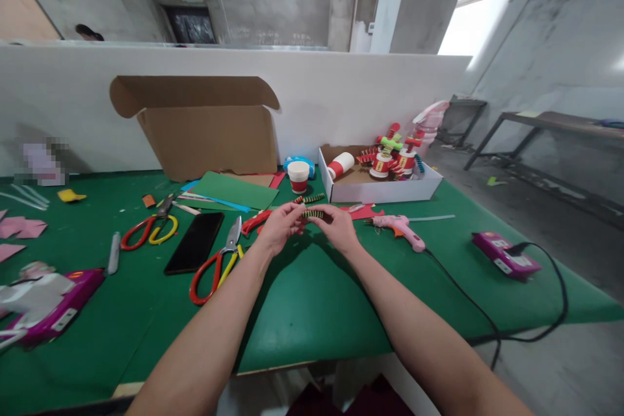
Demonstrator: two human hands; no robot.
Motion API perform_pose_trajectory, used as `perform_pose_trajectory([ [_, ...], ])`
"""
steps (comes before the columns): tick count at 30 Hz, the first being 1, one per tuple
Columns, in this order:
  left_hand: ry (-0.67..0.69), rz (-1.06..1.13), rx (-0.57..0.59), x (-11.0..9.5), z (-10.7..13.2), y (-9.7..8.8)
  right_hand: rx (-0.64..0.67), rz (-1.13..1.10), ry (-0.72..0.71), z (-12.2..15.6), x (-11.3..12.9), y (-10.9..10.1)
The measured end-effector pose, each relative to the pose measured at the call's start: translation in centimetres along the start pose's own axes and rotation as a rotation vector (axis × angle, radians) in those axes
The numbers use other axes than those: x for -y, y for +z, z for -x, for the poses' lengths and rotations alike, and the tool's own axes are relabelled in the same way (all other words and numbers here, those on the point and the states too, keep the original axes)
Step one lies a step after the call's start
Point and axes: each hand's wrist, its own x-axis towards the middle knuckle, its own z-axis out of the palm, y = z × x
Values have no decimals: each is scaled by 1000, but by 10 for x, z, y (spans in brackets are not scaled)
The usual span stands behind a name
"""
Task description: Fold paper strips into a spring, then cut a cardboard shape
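My left hand [280, 226] and my right hand [335, 226] meet over the green table [312, 299], each pinching one end of a small folded paper spring in red, yellow and green [311, 213]. A second folded paper spring [308, 199] lies on the table just behind my hands. Red-and-yellow scissors [217, 266] lie to the left of my left hand. To the right of my right hand lies a pink glue gun [400, 226].
An open cardboard box [205, 123] stands at the back. A white tray [385, 190] holds paper-cup figures. A paper cup [298, 175], green paper [234, 190], a black phone [195, 242], more scissors [149, 231], a purple power strip [506, 255] with cable.
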Motion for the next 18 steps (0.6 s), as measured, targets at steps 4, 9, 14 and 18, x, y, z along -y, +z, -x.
perform_pose_trajectory([
  [4, 29, -3, -13, 0, -1, -1, 3, 41, -15, -1, -1, -2],
  [9, 60, 38, -110, -2, -2, -4, -17, 74, 10, -3, -4, -6],
  [14, 84, 59, -184, -3, -4, -4, -25, 76, 1, -4, -6, -8],
  [18, 92, 59, -211, -3, -5, -5, -39, 92, 3, -4, -5, -9],
])
